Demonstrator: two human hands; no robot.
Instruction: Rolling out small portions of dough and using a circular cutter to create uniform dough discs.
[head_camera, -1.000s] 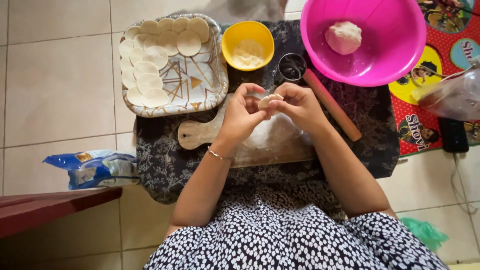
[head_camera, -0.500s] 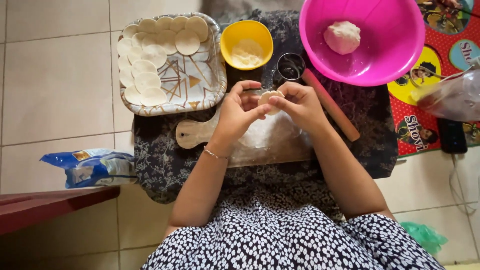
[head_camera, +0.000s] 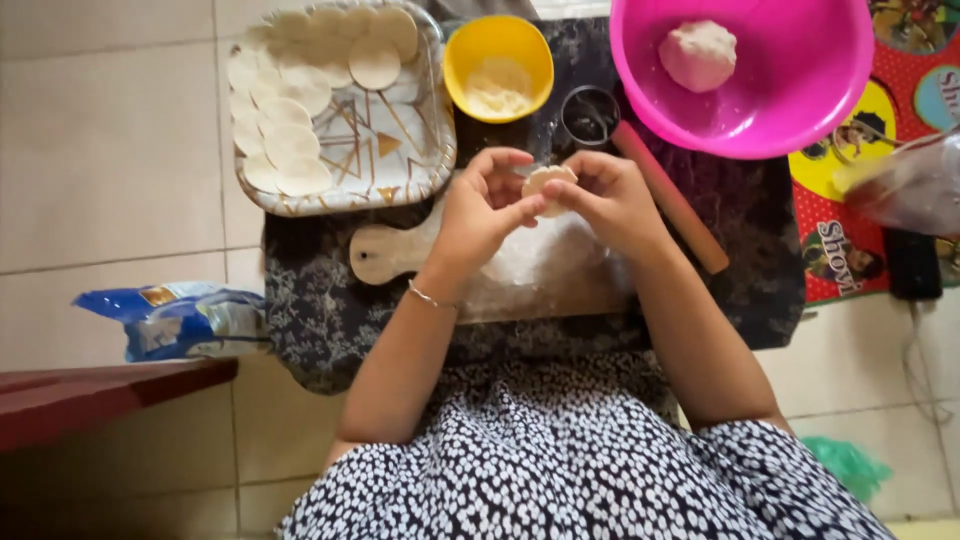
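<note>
Both hands meet over a floured wooden board (head_camera: 400, 255). My left hand (head_camera: 485, 205) and my right hand (head_camera: 610, 195) pinch a small round piece of dough (head_camera: 550, 182) between their fingertips, held just above the board. A patterned square tray (head_camera: 395, 140) with several flat dough discs (head_camera: 290, 140) lies to the left. A pink bowl (head_camera: 790, 100) at the upper right holds a lump of dough (head_camera: 698, 52).
A yellow bowl (head_camera: 497, 65) of flour, a round metal cutter (head_camera: 590, 115) and a wooden rolling pin (head_camera: 675, 205) lie beyond the hands on a dark patterned cloth (head_camera: 320, 310). A blue bag (head_camera: 175, 318) rests on the tiled floor at left, beside a reddish wooden edge (head_camera: 100, 395).
The view has shifted slightly. The fingers keep working the dough piece, which stays between both hands above the board.
</note>
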